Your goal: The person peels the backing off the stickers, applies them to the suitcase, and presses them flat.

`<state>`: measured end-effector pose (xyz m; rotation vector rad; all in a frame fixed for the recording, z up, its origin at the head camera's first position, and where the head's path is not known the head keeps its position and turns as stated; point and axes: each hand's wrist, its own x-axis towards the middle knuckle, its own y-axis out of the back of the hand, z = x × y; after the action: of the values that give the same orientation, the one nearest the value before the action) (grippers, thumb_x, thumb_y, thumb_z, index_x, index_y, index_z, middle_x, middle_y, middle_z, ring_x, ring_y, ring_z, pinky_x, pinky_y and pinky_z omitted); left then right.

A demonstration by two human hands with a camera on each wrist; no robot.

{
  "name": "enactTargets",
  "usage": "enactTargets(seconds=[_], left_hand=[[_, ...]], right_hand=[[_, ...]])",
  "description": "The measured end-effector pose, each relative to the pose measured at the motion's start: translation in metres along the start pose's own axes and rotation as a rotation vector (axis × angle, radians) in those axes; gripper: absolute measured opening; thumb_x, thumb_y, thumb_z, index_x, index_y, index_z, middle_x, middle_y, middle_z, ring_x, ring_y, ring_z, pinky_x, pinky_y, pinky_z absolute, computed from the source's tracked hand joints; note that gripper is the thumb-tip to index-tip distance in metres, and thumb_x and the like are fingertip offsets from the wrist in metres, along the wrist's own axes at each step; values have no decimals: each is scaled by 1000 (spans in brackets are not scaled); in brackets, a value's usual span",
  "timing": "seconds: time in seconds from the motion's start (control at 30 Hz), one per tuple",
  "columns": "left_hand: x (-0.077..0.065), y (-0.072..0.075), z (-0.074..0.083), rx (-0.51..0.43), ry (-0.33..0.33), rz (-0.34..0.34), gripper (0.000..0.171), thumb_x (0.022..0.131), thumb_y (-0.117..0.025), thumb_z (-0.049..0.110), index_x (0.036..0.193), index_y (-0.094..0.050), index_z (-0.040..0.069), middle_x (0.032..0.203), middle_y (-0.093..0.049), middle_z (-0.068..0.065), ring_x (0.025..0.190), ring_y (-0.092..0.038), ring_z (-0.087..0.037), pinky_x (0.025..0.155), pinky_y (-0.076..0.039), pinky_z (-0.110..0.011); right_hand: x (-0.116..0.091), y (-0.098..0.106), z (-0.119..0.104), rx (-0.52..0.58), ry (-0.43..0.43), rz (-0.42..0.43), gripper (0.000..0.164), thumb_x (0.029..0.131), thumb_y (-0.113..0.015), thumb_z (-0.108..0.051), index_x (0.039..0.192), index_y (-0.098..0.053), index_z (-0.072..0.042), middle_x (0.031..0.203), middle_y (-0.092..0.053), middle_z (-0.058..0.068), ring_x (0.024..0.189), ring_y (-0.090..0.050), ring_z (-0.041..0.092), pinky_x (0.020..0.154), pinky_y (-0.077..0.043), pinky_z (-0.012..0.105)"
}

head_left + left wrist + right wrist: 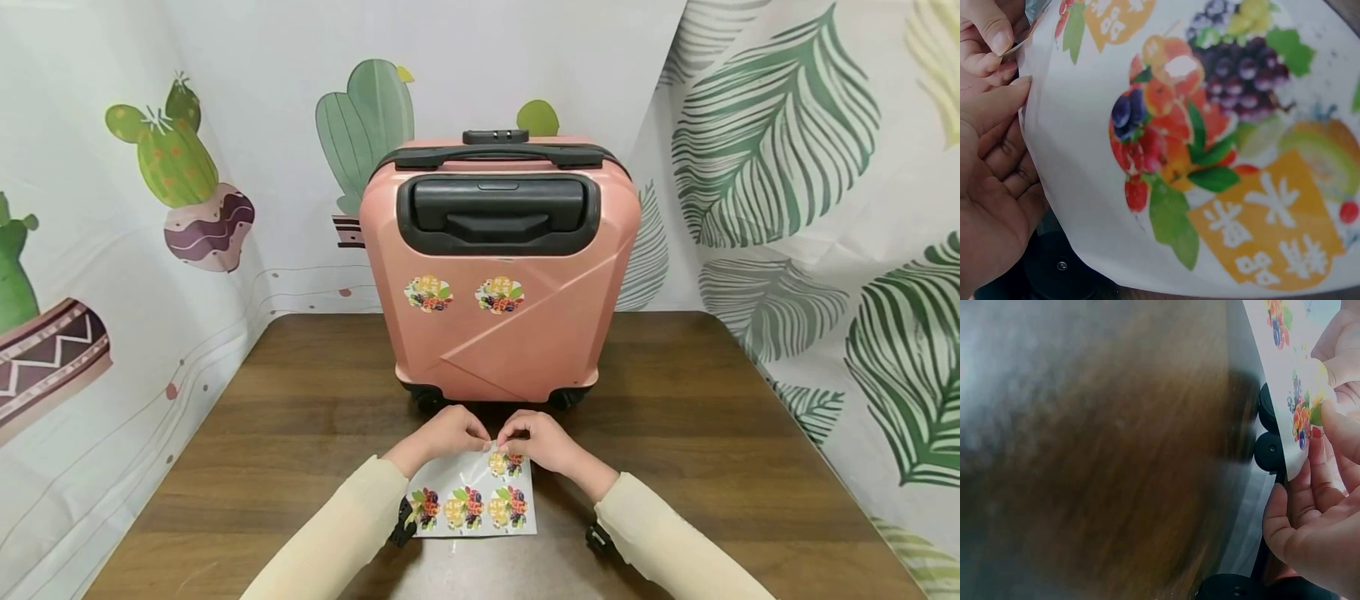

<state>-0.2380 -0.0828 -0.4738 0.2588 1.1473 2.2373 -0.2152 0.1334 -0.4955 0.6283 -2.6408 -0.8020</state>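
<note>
A white sheet [465, 467] of round fruit stickers is held up off the table, tilted, before the suitcase. At its upper edge my left hand [447, 431] pinches the sheet, thumb on the printed face in the left wrist view. Close beside it, my right hand [542, 440] pinches the edge of the fruit sticker [504, 463] at the sheet's upper right. Several more fruit stickers [465, 507] line the lower row. Behind stands a pink suitcase [510, 333], upright, with two matching stickers [428, 294] side by side below its handle recess.
The suitcase's black wheels [429, 400] rest on the brown wooden table [300, 433], just beyond my hands. A white cloth [262, 67] printed with cacti and leaves hangs behind and at both sides. Black straps [403, 523] circle my wrists.
</note>
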Motion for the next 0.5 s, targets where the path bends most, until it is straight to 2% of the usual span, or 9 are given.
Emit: enactTargets(seconds=[0.17,0.5], left_hand=[[0,0,1,3,1,4,10,90,-76,15,92,-83,7,88,-80,-6,70,-56,-1,66,-45,-18],[-1,0,1,15,-5,11,11,90,-76,15,91,-83,6,86,-80,-5,69,-55,1,65,-45,-18]], right_hand=[[-1,0,-1,-4,13,10,7,89,-78,-12,87,-78,-5,96,-73,11,89,-64,17,77,-51,22],[-5,4,-3,4,-5,8,7,89,-78,-13,87,-77,-5,95,-73,11,86,-60,4,77,-51,22]])
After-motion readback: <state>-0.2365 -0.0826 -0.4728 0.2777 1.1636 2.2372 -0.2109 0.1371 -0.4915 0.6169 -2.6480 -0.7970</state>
